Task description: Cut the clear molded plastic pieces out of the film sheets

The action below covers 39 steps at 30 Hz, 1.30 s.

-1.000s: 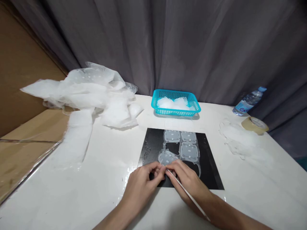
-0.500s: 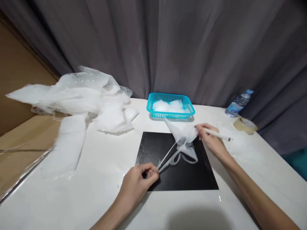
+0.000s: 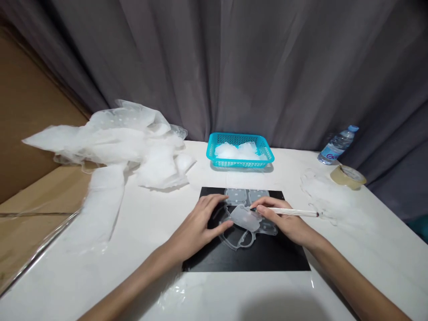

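Observation:
On a black mat (image 3: 247,261) lies a thin translucent white sheet (image 3: 236,196) with cut-out shapes, and a frosty rounded piece (image 3: 246,218) at its middle. My left hand (image 3: 203,223) is open, thumb and fingers spread, with the fingertips resting at the sheet's left side. In my right hand (image 3: 284,220) is a slim white pen-like tool (image 3: 296,211), held in a pinch. Its dark tip is at the upper right edge of the frosty piece; whether it touches I cannot tell. My right fingers partly cover the sheet.
Behind the mat stands a turquoise basket (image 3: 240,163) holding white translucent pieces. A pile of translucent white sheets (image 3: 117,142) spreads at left beside cardboard (image 3: 50,187). At right are thin scraps (image 3: 327,196), a tape roll (image 3: 347,177) and a water bottle (image 3: 337,145).
The sheet, pulled up and crumpled between my hands before, now lies flat on the mat. My left hand has let go and opened; my right hand has come down and left with the tool.

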Each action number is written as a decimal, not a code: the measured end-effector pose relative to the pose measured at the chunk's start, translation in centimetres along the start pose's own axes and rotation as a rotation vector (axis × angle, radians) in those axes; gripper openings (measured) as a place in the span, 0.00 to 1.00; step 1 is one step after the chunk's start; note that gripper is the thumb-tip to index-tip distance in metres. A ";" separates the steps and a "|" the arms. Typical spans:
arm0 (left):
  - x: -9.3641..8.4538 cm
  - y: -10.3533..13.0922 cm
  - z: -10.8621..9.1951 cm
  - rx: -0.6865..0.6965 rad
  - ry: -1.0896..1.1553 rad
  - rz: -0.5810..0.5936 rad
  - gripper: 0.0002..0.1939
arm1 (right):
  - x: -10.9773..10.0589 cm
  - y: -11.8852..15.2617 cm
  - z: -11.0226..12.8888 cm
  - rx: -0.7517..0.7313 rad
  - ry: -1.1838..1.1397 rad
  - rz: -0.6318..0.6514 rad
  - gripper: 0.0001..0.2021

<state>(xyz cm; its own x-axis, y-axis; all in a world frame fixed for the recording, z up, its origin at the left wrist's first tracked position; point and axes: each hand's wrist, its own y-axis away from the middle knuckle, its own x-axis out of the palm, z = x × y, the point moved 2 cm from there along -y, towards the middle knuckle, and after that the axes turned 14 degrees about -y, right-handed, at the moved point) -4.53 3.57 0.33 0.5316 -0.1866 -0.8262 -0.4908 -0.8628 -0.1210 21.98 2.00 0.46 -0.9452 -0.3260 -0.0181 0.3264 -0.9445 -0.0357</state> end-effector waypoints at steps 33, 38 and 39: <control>1.0 -3.2 -1.6 0.152 0.274 0.311 0.19 | 1.9 -0.6 1.4 -0.428 0.633 0.121 0.06; 1.2 -4.2 -1.8 0.128 0.301 0.269 0.17 | 1.5 -0.7 1.0 -0.455 0.629 0.060 0.02; 1.3 -4.3 -1.8 0.124 0.297 0.260 0.17 | 1.4 -0.7 1.0 -0.460 0.636 0.059 0.01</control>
<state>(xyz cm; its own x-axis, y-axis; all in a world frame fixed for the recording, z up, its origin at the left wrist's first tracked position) -0.48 6.19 0.76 0.5458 -0.5339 -0.6458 -0.7051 -0.7091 -0.0097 20.39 2.16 1.45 -0.7872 -0.1583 -0.5961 0.4763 -0.7701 -0.4244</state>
